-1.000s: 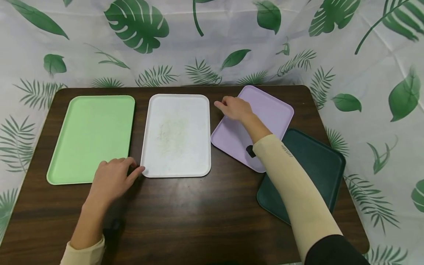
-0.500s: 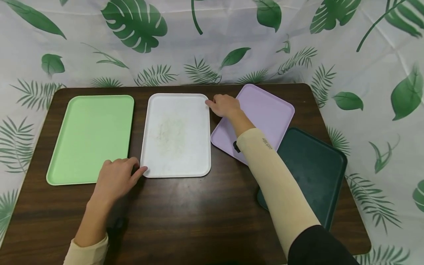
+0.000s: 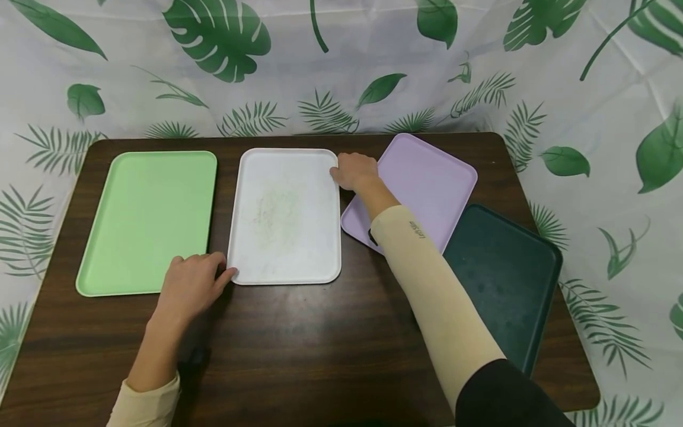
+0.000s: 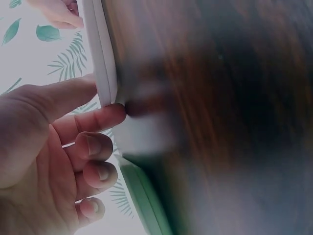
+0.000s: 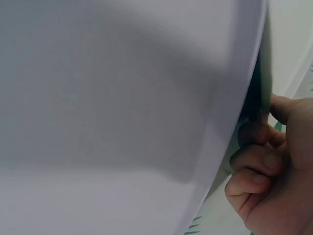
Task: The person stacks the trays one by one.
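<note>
A white tray (image 3: 288,219) with faint stains lies in the middle of the table, between a light green tray (image 3: 152,219) and a lilac one. My left hand (image 3: 192,284) is at its near left corner. There, in the left wrist view, thumb and index finger of the left hand (image 4: 44,132) pinch the rim of the white tray (image 4: 101,58). My right hand (image 3: 356,171) grips the far right corner, its thumb on the rim and its other fingers (image 5: 257,159) curled. The lilac tray (image 5: 122,107) fills most of the right wrist view.
The lilac tray (image 3: 427,184) sits askew under my right forearm and overlaps a dark green tray (image 3: 501,284) at the right. All lie on a dark wooden table (image 3: 299,356). A leaf-patterned cloth (image 3: 320,77) hangs behind.
My right hand has moved left from above the lilac tray to the white tray's far right corner and taken hold there. The left hand has barely moved. The trays look unmoved.
</note>
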`<state>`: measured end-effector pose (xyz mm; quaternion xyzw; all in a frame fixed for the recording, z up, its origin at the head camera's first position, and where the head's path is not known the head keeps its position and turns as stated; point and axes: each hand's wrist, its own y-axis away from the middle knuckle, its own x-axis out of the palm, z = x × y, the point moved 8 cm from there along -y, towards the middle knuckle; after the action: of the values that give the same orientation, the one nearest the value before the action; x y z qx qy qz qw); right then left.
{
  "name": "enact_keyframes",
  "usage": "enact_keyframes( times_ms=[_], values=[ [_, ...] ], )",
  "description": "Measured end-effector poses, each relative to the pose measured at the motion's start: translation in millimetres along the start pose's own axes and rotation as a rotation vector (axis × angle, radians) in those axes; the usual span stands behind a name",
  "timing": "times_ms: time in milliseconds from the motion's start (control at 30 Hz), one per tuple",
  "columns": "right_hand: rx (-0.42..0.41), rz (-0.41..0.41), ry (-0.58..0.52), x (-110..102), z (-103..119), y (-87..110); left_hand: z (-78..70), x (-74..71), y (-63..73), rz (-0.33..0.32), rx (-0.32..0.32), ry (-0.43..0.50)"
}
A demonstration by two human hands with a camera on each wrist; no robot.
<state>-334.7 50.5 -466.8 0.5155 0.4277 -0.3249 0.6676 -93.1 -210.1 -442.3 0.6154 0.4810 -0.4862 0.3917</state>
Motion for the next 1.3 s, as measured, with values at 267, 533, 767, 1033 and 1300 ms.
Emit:
enact_keyframes(
  times_ms=[267,533,767,1033,1300],
  values=[
    [0.022,0.012,0.011,5.3,2.8,-3.5,1.2,3.1,0.1,-0.015,-0.030,0.022],
    [0.020,0.018,-0.012,8.8,3.7,-1.1,2.0,2.2,1.2,-0.016,-0.086,0.059],
    [-0.005,-0.010,-0.025,6.0,7.2,1.7,5.9,0.3,4.7,0.014,-0.127,0.114],
    [-0.045,-0.032,-0.048,0.8,14.0,9.8,13.6,-4.4,11.1,0.045,-0.142,0.196],
    [-0.092,-0.056,-0.071,-2.1,20.8,19.9,13.7,-12.2,23.4,0.029,-0.153,0.235]
  ],
)
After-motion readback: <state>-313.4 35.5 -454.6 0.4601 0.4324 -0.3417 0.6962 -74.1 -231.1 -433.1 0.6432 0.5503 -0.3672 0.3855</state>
